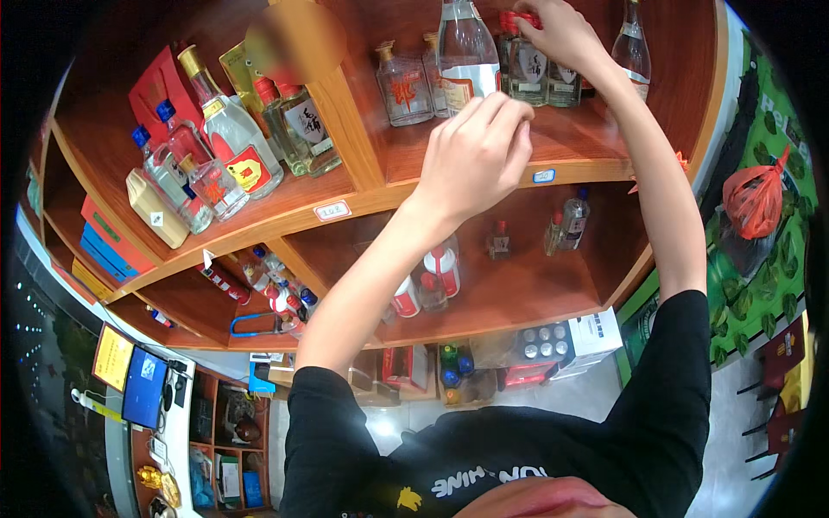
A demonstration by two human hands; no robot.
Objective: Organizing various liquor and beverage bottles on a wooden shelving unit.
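Note:
My left hand (478, 155) is raised in front of the upper shelf, fingers curled, just below a tall clear glass bottle (467, 48) with a white and orange label; whether it touches that bottle I cannot tell. Further right, my right hand (562, 32) reaches to the red cap of a square clear liquor bottle (530, 72), fingertips on or beside the cap. A similar flat bottle (564, 87) stands next to it. To the left is a square bottle with red characters (405, 94). Another tall bottle (631, 52) stands behind my right forearm.
Several bottles and a beige box (155, 207) crowd the left compartment beyond a wooden divider (353, 123). Small bottles, including a blue-capped one (574, 221), stand on the lower shelf. A red plastic bag (754, 197) hangs at right. Cartons and can packs (544, 343) lie below.

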